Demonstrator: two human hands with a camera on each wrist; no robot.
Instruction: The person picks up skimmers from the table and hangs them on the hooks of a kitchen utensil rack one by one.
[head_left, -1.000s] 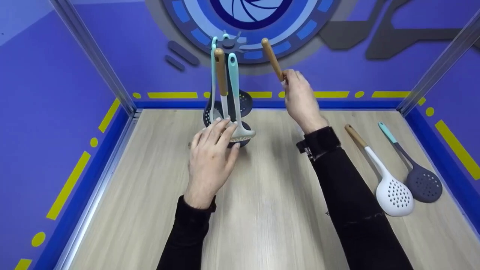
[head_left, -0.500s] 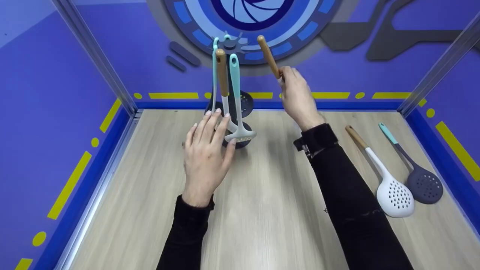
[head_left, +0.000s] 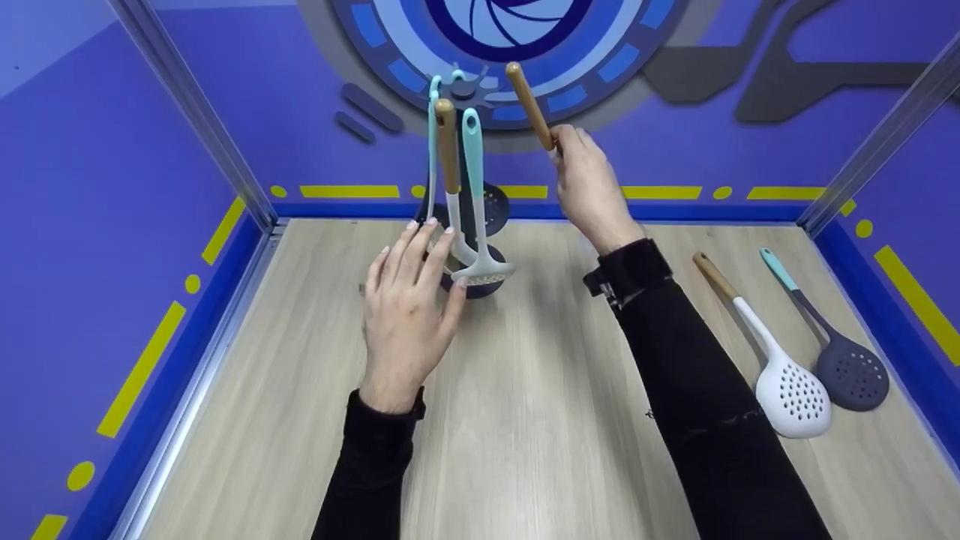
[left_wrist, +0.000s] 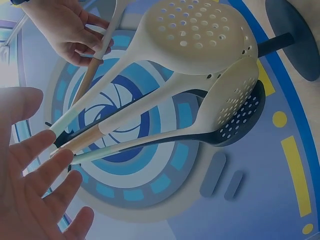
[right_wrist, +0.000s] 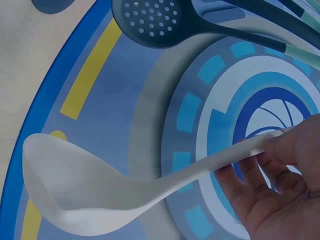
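My right hand [head_left: 589, 180] pinches a white ladle [right_wrist: 95, 195] by its neck, just below the wooden handle [head_left: 529, 105]. The handle points up and tilts left, to the right of a dark utensil rack [head_left: 463, 88]. Several kitchen tools hang from the rack, among them a mint-handled pale slotted tool [head_left: 484, 268], a wood-handled white one [head_left: 446, 146] and a dark skimmer [right_wrist: 150, 20]. My left hand [head_left: 405, 300], fingers spread and fairly straight, is in front of the rack's lower left and overlaps the hanging tools in the head view.
To the right on the wooden table [head_left: 525, 420] lie a white skimmer [head_left: 795, 397] with a wooden handle and a dark skimmer [head_left: 853, 371] with a mint handle. The rack's round dark base [left_wrist: 295, 40] stands near the blue back wall [head_left: 675, 150].
My right hand has moved a little left and up with the ladle, closer to the rack. The left hand has drawn slightly left, showing more of the hanging tools.
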